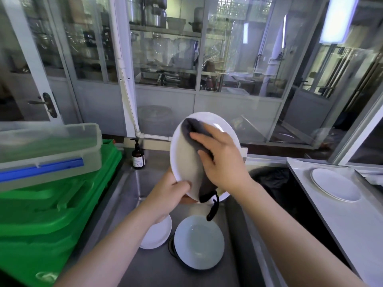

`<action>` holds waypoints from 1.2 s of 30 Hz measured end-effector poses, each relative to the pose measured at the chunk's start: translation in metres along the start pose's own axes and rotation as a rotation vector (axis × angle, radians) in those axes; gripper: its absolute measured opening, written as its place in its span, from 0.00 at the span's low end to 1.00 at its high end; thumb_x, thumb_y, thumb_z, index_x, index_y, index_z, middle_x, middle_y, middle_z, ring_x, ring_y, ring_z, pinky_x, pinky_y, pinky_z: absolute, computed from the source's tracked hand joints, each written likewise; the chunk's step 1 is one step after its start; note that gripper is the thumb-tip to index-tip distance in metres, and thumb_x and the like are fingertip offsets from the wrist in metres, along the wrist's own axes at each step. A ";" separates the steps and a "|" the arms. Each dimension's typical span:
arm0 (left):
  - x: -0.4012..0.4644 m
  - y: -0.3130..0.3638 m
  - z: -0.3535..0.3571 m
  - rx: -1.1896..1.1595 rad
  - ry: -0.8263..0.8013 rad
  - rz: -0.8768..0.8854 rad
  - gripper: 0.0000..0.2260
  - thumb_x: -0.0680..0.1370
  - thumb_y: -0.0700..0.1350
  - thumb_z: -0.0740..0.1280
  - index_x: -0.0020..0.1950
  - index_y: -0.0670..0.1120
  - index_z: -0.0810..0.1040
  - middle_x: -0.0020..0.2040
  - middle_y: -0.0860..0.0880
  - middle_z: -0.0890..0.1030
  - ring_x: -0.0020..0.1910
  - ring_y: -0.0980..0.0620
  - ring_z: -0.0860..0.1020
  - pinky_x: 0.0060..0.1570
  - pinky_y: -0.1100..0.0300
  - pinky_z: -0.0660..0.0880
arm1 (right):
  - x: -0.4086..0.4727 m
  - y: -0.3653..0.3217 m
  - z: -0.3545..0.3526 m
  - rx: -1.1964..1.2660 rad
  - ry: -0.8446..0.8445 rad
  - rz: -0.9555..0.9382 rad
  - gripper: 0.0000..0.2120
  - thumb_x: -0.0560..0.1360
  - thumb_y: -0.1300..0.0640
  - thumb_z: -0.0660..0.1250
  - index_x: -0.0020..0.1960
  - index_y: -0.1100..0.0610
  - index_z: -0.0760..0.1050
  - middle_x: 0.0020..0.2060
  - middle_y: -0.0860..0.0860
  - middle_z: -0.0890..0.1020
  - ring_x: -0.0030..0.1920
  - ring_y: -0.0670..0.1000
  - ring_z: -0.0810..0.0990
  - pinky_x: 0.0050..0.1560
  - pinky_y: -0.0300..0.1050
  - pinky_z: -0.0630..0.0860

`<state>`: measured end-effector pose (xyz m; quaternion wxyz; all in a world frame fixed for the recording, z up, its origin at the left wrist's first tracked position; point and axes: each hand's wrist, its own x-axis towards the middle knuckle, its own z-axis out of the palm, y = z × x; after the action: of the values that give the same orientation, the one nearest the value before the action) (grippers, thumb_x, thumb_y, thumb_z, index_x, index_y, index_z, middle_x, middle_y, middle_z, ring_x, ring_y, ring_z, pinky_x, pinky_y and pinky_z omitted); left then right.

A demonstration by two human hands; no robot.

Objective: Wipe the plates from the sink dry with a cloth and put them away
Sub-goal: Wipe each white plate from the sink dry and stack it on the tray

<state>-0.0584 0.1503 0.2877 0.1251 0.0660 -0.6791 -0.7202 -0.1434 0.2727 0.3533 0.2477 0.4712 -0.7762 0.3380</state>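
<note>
Sink (132, 195) holds two white plates (199, 243); left hand (165, 195) grips a tilted plate (184, 160), right hand (223, 160) fingers flat, pressing a grey cloth (196, 131) against it.

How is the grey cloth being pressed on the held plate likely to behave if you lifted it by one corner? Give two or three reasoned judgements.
The grey cloth probably hangs limp: it folds under the right hand and droops below the white plate. It seems light, since open fingers keep it in place. Its dark loop dangles freely and might snag.
</note>
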 end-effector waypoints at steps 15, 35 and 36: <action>-0.001 -0.011 -0.009 -0.272 -0.111 0.024 0.20 0.64 0.29 0.62 0.43 0.49 0.85 0.34 0.44 0.83 0.35 0.48 0.84 0.36 0.57 0.79 | -0.039 -0.012 0.015 0.085 -0.356 -0.146 0.17 0.74 0.65 0.62 0.59 0.58 0.81 0.66 0.55 0.75 0.57 0.63 0.75 0.61 0.56 0.72; 0.006 -0.049 0.026 -0.524 -0.041 -0.049 0.18 0.78 0.50 0.59 0.62 0.42 0.77 0.55 0.41 0.83 0.53 0.44 0.82 0.46 0.48 0.81 | -0.078 0.024 -0.004 -0.009 -0.392 -0.148 0.24 0.67 0.72 0.67 0.59 0.53 0.82 0.64 0.52 0.77 0.50 0.61 0.76 0.53 0.53 0.77; 0.006 -0.051 0.029 -0.544 -0.047 -0.063 0.19 0.78 0.52 0.58 0.61 0.42 0.78 0.56 0.41 0.82 0.54 0.44 0.82 0.47 0.47 0.81 | -0.080 0.027 -0.006 -0.020 -0.397 -0.152 0.24 0.67 0.72 0.68 0.58 0.53 0.82 0.64 0.53 0.78 0.50 0.62 0.77 0.52 0.54 0.77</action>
<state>-0.0763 0.1791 0.2396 0.1002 0.0344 -0.4612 -0.8810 -0.1321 0.3310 0.2929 0.1193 0.5830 -0.7753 0.2113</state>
